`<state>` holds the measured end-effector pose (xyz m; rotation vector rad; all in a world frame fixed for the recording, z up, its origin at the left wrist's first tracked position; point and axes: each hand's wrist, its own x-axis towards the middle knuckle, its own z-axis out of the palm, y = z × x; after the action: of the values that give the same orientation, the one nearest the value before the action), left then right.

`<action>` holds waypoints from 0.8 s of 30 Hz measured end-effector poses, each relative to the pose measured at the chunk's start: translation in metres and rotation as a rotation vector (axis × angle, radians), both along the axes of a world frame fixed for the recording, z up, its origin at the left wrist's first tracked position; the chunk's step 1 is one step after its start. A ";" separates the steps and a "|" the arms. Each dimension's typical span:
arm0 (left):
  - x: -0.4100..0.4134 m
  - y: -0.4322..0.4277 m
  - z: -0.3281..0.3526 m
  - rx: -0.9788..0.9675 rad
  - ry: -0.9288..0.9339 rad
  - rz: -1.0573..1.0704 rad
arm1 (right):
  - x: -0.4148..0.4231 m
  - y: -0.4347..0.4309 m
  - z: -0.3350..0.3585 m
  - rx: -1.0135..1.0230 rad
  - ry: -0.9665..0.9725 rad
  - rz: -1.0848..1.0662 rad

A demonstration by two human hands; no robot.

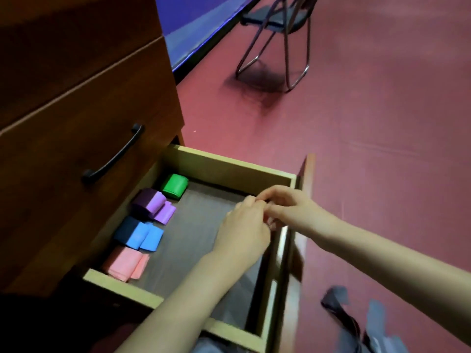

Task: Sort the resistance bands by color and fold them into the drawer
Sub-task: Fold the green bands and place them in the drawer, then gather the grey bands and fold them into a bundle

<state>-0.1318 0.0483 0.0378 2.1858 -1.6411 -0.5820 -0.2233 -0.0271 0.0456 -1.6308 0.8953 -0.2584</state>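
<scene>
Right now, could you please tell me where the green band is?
In the head view, the folded green band lies in the far left corner of the open drawer, just beyond the purple bands.

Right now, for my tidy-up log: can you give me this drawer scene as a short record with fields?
drawer: open, pulled out
bands in row, far to near: green band, purple band, blue band, pink band
left hand: fingertips meet right hand near drawer front
held item: hidden, cannot tell
floor: grey strip beside drawer
</scene>
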 end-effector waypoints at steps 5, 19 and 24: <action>-0.081 0.034 0.036 0.067 0.077 -0.276 | -0.110 0.045 0.044 0.042 0.058 -0.027; -0.236 0.085 0.046 0.263 0.070 -0.497 | -0.332 0.124 0.009 0.200 0.174 -0.289; -0.260 0.049 0.004 0.426 0.201 -0.523 | -0.375 0.119 -0.054 0.371 0.180 -0.473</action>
<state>-0.3915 0.0975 0.0417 1.8499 -2.1302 -1.3557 -0.5986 0.0924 -0.0087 -1.0972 1.3777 -0.2536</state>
